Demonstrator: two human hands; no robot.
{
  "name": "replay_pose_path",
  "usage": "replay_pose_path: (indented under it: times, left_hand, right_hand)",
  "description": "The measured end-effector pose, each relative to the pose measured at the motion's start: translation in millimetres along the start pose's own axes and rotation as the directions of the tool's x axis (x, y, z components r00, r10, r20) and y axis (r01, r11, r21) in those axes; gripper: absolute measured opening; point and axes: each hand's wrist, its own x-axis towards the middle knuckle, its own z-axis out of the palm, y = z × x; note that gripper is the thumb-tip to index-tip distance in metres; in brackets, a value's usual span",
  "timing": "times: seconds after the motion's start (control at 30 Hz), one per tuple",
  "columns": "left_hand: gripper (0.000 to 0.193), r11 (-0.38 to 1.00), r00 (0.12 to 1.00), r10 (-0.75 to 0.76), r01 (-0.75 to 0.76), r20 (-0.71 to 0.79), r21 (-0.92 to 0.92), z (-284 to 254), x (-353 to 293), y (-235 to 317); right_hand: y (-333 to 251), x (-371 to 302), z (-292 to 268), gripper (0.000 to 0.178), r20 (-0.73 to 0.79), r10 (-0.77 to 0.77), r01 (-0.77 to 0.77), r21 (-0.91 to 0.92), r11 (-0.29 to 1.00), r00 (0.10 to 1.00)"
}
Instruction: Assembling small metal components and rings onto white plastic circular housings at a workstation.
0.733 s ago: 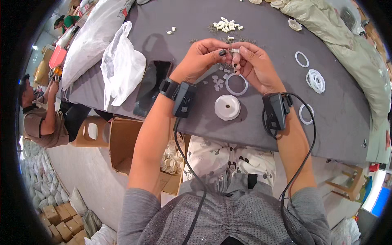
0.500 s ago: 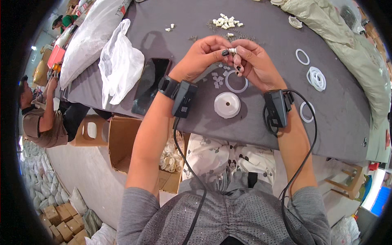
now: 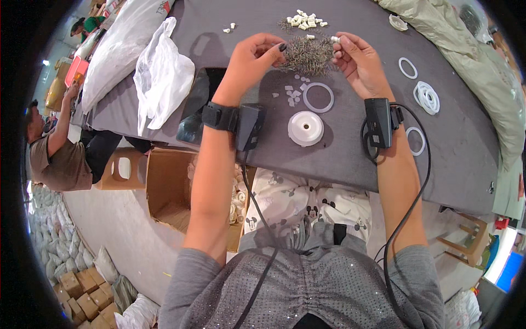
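Note:
My right hand point(image 3: 361, 66) pinches a small white plastic fitting point(image 3: 335, 39) between thumb and fingertips, above the right edge of a heap of small metal springs point(image 3: 309, 56). At the heap's left edge is my left hand point(image 3: 249, 63), thumb and fingers drawn together; whatever they hold, if anything, is too small to make out. More white fittings point(image 3: 304, 21) lie in a cluster beyond the springs, and a single one rests on the heap's far edge. Closer to me are small translucent pieces point(image 3: 293, 96), a translucent ring point(image 3: 318, 97) and a round white cap point(image 3: 306, 129) with a centre hole.
To the left lie a white plastic bag point(image 3: 164, 74), a dark phone point(image 3: 192, 118) and a large white sack point(image 3: 118, 55). Several white rings point(image 3: 426, 98) and a long beige sack point(image 3: 474, 71) are on the right. Below the table edge stands a cardboard box point(image 3: 167, 192). A person point(image 3: 60, 148) sits at far left.
My hands were together around the small fitting; now they are apart, the right keeping the fitting. The left has moved to the spring heap, which my hands had mostly hidden.

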Motion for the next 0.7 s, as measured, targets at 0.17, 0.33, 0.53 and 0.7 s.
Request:
replay_pose_path:
  times: [0.17, 0.33, 0.53, 0.7]
  left_hand:
    - [0.017, 0.987, 0.989, -0.049, 0.069, -0.138, 0.143, 7, -26, -5]
    - [0.015, 0.953, 0.963, -0.125, 0.184, -0.240, 0.242, 24, -60, 7]
    - [0.023, 0.947, 0.946, -0.079, 0.170, -0.315, 0.273, 54, -92, 19]
    - [0.042, 0.876, 0.977, 0.028, 0.078, -0.212, 0.476, 69, -101, 36]
  right_hand:
    - [-1, 3, -15, 0.016, -0.112, -0.081, 0.090, 0.075, 0.993, 0.990]
    - [2, 7, -24, 0.014, -0.216, -0.130, 0.161, 0.134, 0.978, 0.968]
    - [3, 8, -28, 0.013, -0.260, -0.172, 0.220, 0.168, 0.961, 0.950]
    - [3, 7, -27, 0.013, -0.251, -0.144, 0.195, 0.193, 0.962, 0.957]
